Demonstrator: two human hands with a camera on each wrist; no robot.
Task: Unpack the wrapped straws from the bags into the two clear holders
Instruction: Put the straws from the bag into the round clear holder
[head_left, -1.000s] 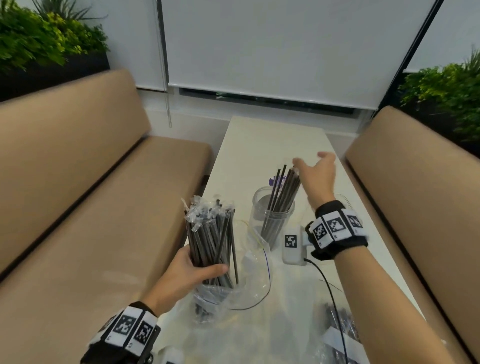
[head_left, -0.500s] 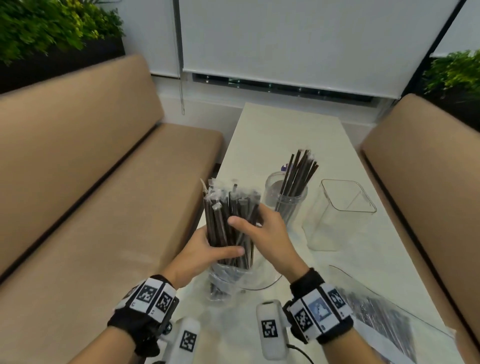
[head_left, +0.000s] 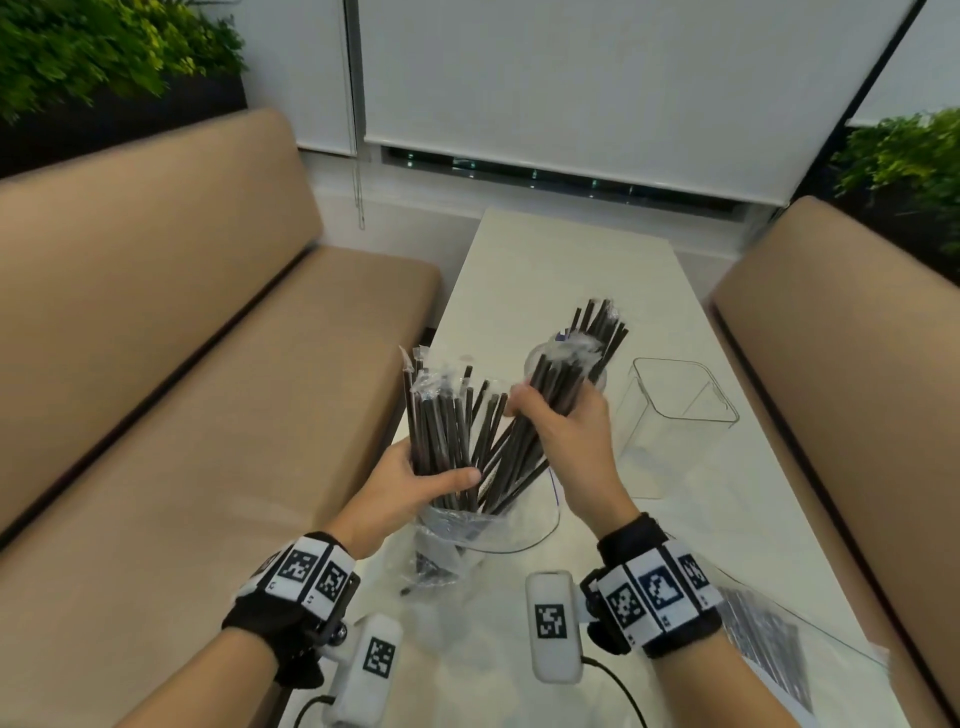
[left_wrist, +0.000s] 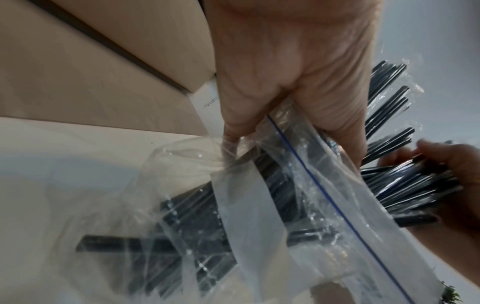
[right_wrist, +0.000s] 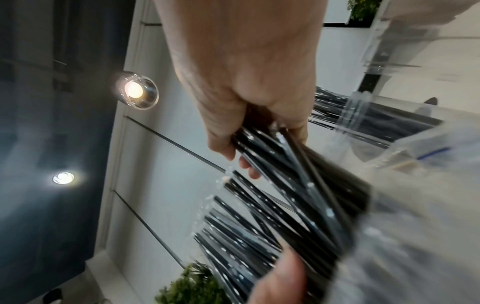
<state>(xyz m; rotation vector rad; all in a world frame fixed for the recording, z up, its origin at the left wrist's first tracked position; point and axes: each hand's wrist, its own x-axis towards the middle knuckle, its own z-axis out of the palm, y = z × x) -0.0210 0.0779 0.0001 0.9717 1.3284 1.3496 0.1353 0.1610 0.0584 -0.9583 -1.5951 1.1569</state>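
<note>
A clear zip bag (head_left: 470, 527) stands open on the white table (head_left: 561, 270), full of black wrapped straws (head_left: 441, 421). My left hand (head_left: 434, 478) grips the bag and the bundle from the left; the left wrist view shows this left hand (left_wrist: 285, 119) on the plastic bag (left_wrist: 259, 205). My right hand (head_left: 545, 415) grips a handful of straws (head_left: 558, 382) tilted up to the right, their lower ends still in the bag. In the right wrist view its fingers (right_wrist: 233, 144) curl round that handful (right_wrist: 298, 174). The round holder's straws (head_left: 605, 325) show behind. The square holder (head_left: 680, 410) is empty.
A second clear bag of straws (head_left: 763, 639) lies flat at the table's near right corner. Tan benches flank the table: one bench (head_left: 182, 415) on the left, another bench (head_left: 857, 364) on the right. Green plants (head_left: 104, 47) stand behind the left bench.
My right hand came back from the round holder, took hold of part of the bundle and has tilted that handful up and to the right. The left hand kept its grip.
</note>
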